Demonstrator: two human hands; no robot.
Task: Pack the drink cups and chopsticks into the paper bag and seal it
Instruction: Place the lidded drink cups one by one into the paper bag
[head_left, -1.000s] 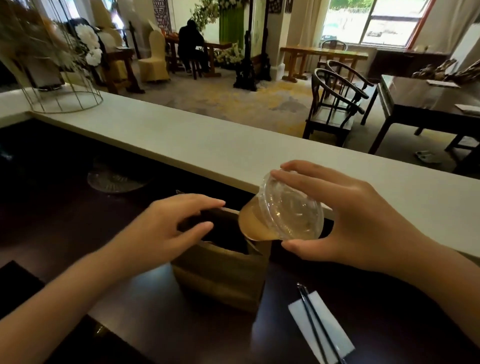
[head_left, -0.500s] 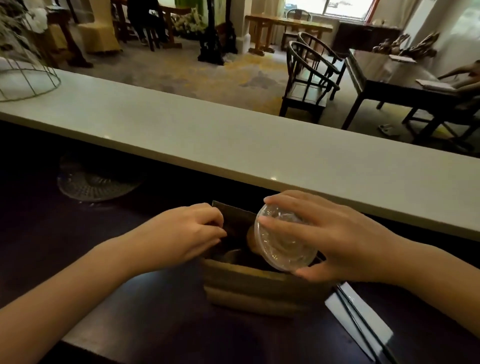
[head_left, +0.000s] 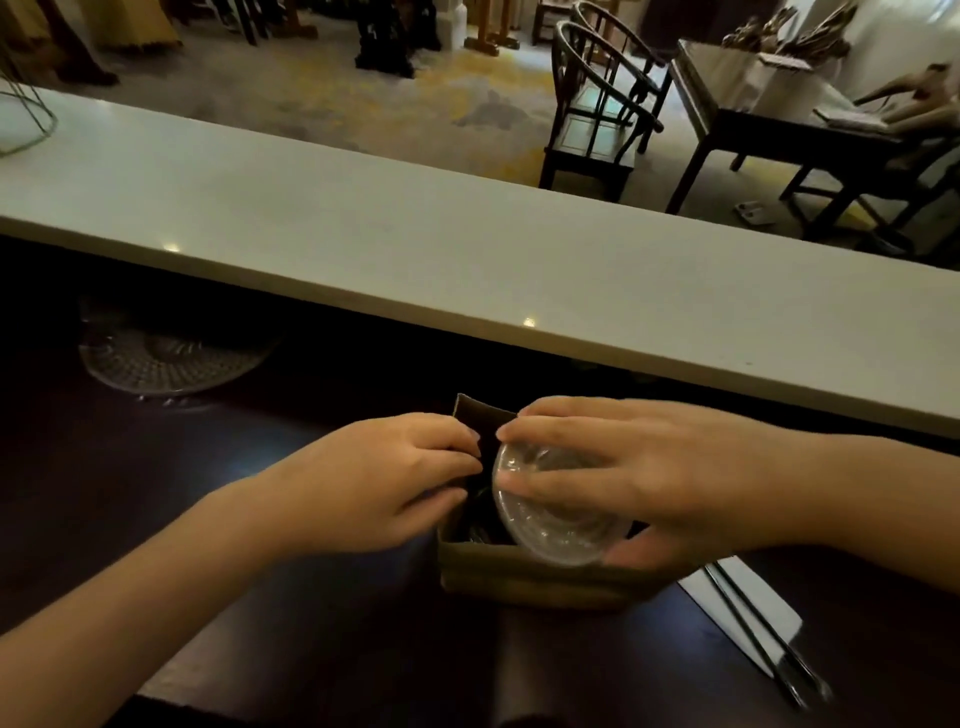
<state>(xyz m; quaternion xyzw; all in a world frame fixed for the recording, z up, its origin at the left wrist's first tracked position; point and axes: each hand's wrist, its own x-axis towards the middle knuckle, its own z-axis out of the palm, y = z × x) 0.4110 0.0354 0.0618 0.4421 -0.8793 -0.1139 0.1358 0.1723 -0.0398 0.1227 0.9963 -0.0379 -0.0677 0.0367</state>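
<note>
A brown paper bag (head_left: 530, 579) stands open on the dark counter in front of me. My right hand (head_left: 639, 478) grips a clear-lidded drink cup (head_left: 550, 514) from above, and the cup sits low inside the bag's mouth with only its lid showing. My left hand (head_left: 374, 483) pinches the bag's left rim and holds it apart. A pair of dark chopsticks (head_left: 758, 631) lies on a white napkin (head_left: 743, 608) just right of the bag. The bag's inside is dark, so I cannot tell what else it holds.
A raised pale countertop (head_left: 415, 234) runs across behind the bag. A clear patterned glass plate (head_left: 166, 358) sits under its overhang at the left. Beyond are dark wooden chairs (head_left: 597, 109) and a table (head_left: 753, 98).
My right hand has lowered the cup from above the bag down into its mouth. My left hand has closed onto the bag's left rim. The view has tilted downward.
</note>
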